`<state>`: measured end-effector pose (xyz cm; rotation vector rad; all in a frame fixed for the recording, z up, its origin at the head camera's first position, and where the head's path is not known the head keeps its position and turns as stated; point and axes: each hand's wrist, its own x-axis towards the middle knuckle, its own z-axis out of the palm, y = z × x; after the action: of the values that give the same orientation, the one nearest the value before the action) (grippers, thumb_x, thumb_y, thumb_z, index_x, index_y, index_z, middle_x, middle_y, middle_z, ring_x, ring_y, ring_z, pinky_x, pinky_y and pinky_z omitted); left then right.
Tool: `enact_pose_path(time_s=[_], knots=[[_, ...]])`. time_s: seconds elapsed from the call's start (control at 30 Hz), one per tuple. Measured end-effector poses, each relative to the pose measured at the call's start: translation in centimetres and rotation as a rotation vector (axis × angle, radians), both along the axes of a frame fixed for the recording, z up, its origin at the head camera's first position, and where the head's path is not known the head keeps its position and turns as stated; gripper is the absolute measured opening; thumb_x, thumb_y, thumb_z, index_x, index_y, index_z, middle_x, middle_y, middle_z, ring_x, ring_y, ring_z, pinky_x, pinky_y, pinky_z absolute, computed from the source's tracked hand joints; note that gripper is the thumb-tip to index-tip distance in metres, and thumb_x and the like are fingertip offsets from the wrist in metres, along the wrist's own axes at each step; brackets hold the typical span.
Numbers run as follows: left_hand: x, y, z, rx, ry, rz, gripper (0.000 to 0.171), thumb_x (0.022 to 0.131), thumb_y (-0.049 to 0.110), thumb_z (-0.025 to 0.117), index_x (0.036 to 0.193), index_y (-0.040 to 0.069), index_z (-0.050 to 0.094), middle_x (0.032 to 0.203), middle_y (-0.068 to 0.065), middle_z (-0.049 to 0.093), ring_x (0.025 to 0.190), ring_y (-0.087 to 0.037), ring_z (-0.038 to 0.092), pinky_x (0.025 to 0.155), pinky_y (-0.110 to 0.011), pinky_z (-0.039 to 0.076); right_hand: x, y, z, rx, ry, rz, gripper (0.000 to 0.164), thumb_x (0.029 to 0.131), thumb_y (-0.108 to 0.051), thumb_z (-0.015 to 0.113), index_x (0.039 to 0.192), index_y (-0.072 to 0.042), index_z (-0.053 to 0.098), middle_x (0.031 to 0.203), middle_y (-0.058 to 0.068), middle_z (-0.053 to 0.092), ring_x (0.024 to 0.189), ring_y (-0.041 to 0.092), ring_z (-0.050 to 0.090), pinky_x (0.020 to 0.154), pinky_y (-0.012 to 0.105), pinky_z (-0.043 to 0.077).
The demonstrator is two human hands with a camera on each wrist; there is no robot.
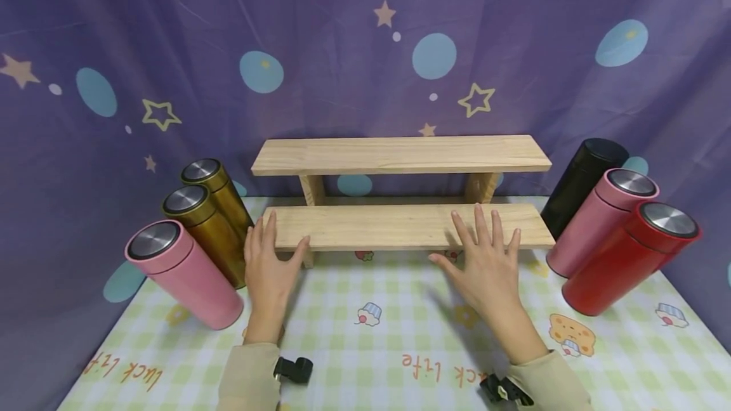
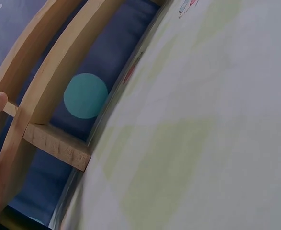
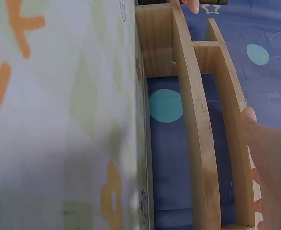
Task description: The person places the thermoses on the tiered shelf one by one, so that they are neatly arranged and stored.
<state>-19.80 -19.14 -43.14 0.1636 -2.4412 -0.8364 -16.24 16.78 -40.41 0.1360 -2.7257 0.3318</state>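
Head view: above, facing forward-down; wrist views: nearer, tilted, sharing shelf (image 1: 388,226).

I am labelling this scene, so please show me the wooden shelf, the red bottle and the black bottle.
Wooden shelf (image 1: 377,227): head view, top face of its lower board.
Red bottle (image 1: 628,260): head view, middle of its body.
Black bottle (image 1: 575,188): head view, body below the lid.

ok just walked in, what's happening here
A person's left hand and right hand are spread at the lower board of a wooden shelf; contact is hard to judge. Neither holds a bottle. Two gold bottles and a pink bottle stand to the left, a black bottle, second pink bottle and red bottle to the right.
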Motion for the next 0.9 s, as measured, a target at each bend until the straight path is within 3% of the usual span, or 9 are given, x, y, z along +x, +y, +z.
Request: enact_pose_path(time_s=[0.27,0.53,0.9], knots=[[0.11,-0.19,-0.35,0.111,-0.012,-0.004,0.082,0.086,0.053,0.072,0.154,0.024,0.038,0.159,-0.011,0.030,0.148,-0.033,0.018,0.114,-0.058,0.018,0.16,-0.22,-0.15,-0.001,-0.030,0.008,0.089,0.088,-0.075,0.048,0.157,-0.024,0.029,0.165,0.013,0.007,0.149,0.041,0.005,0.112,0.067,-0.003],[0.33,-0.28,-0.89,0.191,-0.038,0.051,0.084,0.085,0.055,0.072,0.155,0.022,0.037,0.159,-0.015,0.026,0.143,-0.042,0.025,0.109,-0.062,0.026,0.07,-0.41,-0.19,-0.016,-0.045,0.026,0.088,0.088,-0.074,0.049,0.157,-0.023,0.030,0.164,0.015,0.011,0.148,0.042,0.005,0.112,0.067,-0.001],[0.25,0.07,-0.53,0.156,-0.067,0.057,0.088,0.082,0.060,0.073,0.153,0.020,0.040,0.157,-0.018,0.025,0.141,-0.044,0.026,0.107,-0.062,0.028,0.18,-0.38,0.16,-0.032,-0.064,0.047,0.086,0.090,-0.073,0.048,0.157,-0.021,0.031,0.164,0.017,0.012,0.148,0.043,0.005,0.112,0.068,0.000]])
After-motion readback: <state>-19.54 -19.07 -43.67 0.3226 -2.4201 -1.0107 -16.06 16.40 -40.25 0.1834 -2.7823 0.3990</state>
